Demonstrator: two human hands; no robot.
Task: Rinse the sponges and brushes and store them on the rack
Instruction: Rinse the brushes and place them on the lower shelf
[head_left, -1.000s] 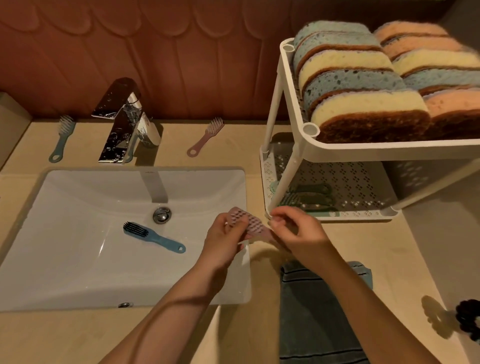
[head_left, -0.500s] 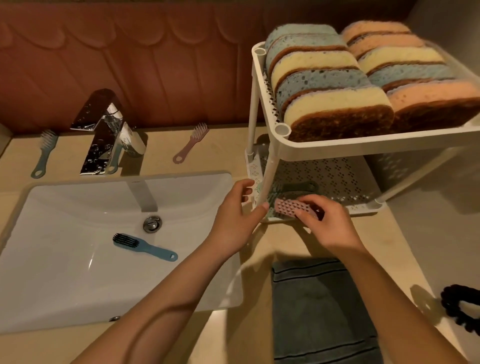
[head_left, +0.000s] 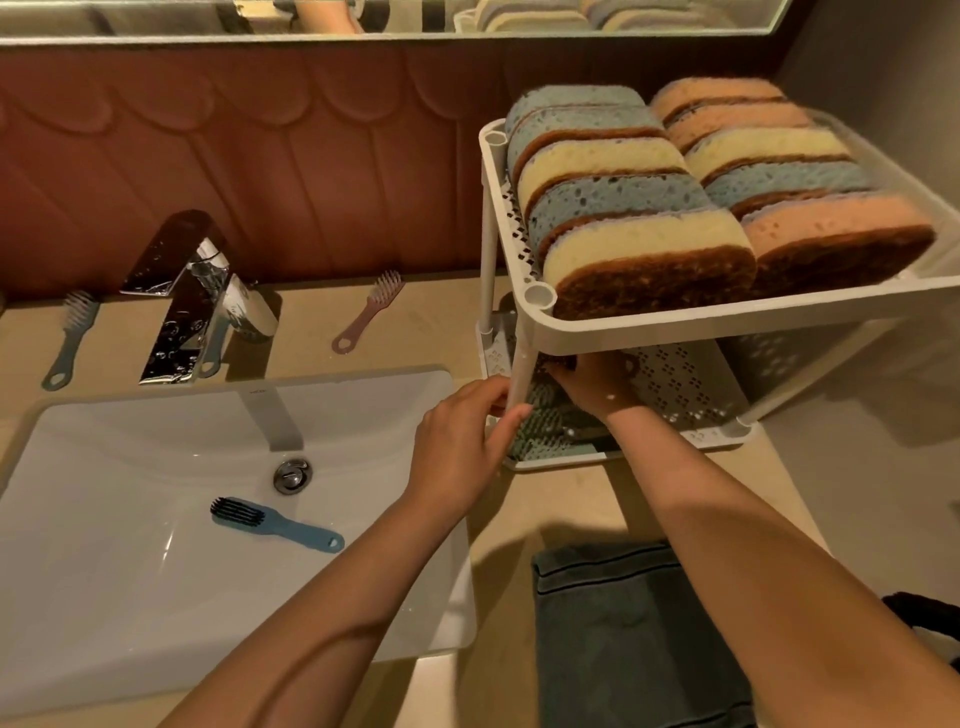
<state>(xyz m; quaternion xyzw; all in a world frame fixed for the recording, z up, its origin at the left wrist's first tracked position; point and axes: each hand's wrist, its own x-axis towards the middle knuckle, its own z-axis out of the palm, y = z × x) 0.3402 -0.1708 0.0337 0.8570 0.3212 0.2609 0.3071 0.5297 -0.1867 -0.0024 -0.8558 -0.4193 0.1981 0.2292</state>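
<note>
A white two-tier rack (head_left: 727, 322) stands on the counter at the right. Its top tier holds two rows of blue, yellow and orange sponges (head_left: 649, 254). My right hand (head_left: 595, 387) reaches into the lower shelf (head_left: 675, 384); the top tier hides its fingers, and the pink brush is out of sight. Teal brushes (head_left: 545, 428) lie on that shelf beside it. My left hand (head_left: 462, 441) grips the rack's front leg (head_left: 519, 379), thumb across it. A blue brush (head_left: 275, 522) lies in the sink (head_left: 104, 597).
A pink brush (head_left: 371, 309) and a pale blue brush (head_left: 72, 332) lie on the counter behind the sink, either side of the chrome faucet (head_left: 192, 301). A dark towel (head_left: 623, 639) lies on the counter in front of the rack. A black object (head_left: 924, 618) sits at the right edge.
My right hand carried the pink brush from over the sink's edge into the rack's lower shelf, where it is now hidden. My left hand let go of the brush and moved to the rack's leg.
</note>
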